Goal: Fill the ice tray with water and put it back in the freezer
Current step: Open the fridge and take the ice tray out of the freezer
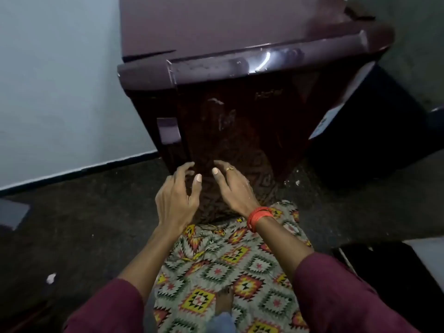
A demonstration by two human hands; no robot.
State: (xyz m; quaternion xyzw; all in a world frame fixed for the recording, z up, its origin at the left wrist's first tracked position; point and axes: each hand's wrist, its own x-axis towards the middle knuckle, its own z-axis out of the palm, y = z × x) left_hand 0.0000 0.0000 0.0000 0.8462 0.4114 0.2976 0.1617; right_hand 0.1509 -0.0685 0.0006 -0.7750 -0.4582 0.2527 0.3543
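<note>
A dark maroon fridge stands straight in front of me with its door closed and a pale handle recess on the door's left edge. My left hand and my right hand hover side by side in front of the lower door, fingers spread, holding nothing. An orange thread band circles my right wrist and a ring sits on one finger. No ice tray is in view.
A pale wall runs along the left with a dark skirting line. A black bin-like object stands right of the fridge. The dark floor spreads on both sides. My patterned garment fills the bottom centre.
</note>
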